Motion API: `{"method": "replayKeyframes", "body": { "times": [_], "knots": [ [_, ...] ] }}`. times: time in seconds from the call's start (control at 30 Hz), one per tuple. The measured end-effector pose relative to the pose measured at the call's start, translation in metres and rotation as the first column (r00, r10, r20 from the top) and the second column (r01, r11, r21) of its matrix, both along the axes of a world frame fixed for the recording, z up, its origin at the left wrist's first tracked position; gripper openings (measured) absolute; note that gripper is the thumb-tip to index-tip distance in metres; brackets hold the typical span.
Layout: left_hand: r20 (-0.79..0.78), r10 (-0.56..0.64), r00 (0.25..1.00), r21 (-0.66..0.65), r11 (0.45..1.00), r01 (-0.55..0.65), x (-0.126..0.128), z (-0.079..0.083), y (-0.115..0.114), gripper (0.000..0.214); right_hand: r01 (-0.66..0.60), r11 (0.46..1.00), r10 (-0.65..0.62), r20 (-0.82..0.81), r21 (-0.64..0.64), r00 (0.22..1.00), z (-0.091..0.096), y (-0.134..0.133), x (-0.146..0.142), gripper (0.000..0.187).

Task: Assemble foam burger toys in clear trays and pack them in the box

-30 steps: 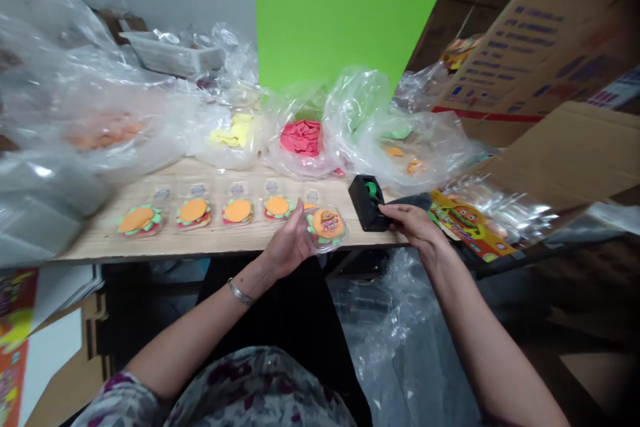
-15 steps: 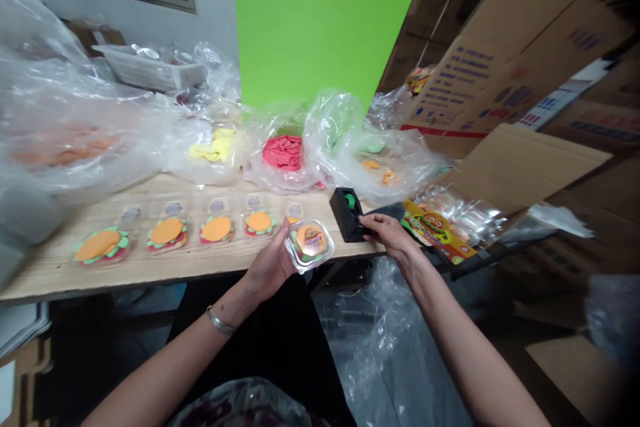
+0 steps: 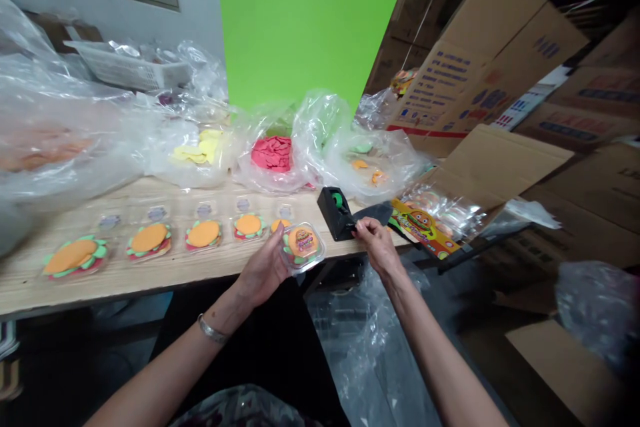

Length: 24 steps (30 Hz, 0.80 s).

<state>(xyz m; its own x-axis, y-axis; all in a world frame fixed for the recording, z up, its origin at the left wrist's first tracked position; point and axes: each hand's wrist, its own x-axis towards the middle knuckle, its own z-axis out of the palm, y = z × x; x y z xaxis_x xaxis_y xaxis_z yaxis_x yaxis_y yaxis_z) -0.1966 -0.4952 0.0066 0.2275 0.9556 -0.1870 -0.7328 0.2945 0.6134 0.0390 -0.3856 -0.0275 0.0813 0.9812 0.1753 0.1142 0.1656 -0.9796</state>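
My left hand [image 3: 263,267] is closed around a clear plastic clamshell box [image 3: 304,247] with a toy burger inside and a printed round label on its lid. The box is tilted towards me, just past the table's front edge. At the front end of a black tape dispenser [image 3: 334,213] with a green core, my right hand [image 3: 379,245] has thumb and fingertips pinched together. Whatever lies between those fingertips is too small to make out. To the left, open clamshells with toy burgers [image 3: 203,234] stand in a row; the nearest burger [image 3: 281,223] is partly hidden behind my left hand.
Clear bags with yellow pieces [image 3: 200,149], red pieces [image 3: 273,154] and orange pieces [image 3: 377,177] line the table's back. Behind them stands a green board [image 3: 305,27]. At right is an open carton [image 3: 460,167] with wrapped packs and a printed burger card [image 3: 419,223].
The view has swung a little to the right, so everything sits further left. My right fingertips have shifted slightly right of the dispenser's front end, still pinched. My left hand keeps the box.
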Motion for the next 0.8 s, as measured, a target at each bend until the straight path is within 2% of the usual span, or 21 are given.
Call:
{"method": "replayKeyframes", "body": {
  "times": [0.1,0.2,0.3,0.37,0.43,0.5,0.57,0.6,0.67,0.8],
  "knots": [
    [0.031,-0.017,0.999,0.015,1.0,0.017,0.0,0.0,0.004,0.035,0.065,0.994,-0.072,0.077,0.088,0.994,-0.015,-0.007,-0.003,0.034],
    [0.066,-0.025,0.998,0.029,0.999,0.023,0.002,0.003,0.007,0.034,0.118,0.985,-0.137,0.162,0.124,0.977,-0.023,-0.009,-0.004,0.031],
    [0.097,-0.048,0.994,0.061,0.997,0.042,0.003,0.005,0.009,0.033,0.152,0.979,-0.18,0.222,0.138,0.958,-0.021,-0.017,-0.005,0.031],
    [0.105,-0.057,0.993,0.083,0.995,0.048,0.004,0.006,0.01,0.032,0.155,0.976,-0.188,0.229,0.153,0.955,-0.012,-0.031,-0.008,0.028],
    [0.094,-0.055,0.994,0.11,0.993,0.044,0.005,0.006,0.01,0.03,0.08,0.984,-0.113,0.207,0.161,0.972,0.002,-0.051,-0.014,0.026],
    [0.072,-0.048,0.996,0.139,0.99,0.038,0.007,0.005,0.011,0.028,-0.089,0.986,0.062,0.178,0.144,0.982,0.017,-0.073,-0.025,0.023],
    [0.049,-0.046,0.998,0.17,0.985,0.037,0.009,0.004,0.011,0.028,-0.232,0.966,0.209,0.18,0.118,0.961,0.029,-0.093,-0.037,0.022],
    [0.041,-0.042,0.998,0.181,0.983,0.034,0.011,0.003,0.011,0.029,-0.264,0.957,0.239,0.193,0.117,0.952,0.033,-0.1,-0.044,0.021],
    [0.03,-0.024,0.999,0.189,0.982,0.018,0.013,0.003,0.01,0.029,-0.265,0.954,0.228,0.232,0.141,0.946,0.034,-0.109,-0.054,0.019],
    [0.006,-0.014,1.0,0.18,0.984,0.013,0.013,0.004,0.006,0.029,-0.18,0.96,0.117,0.278,0.213,0.953,0.028,-0.113,-0.064,0.018]
  ]
}}
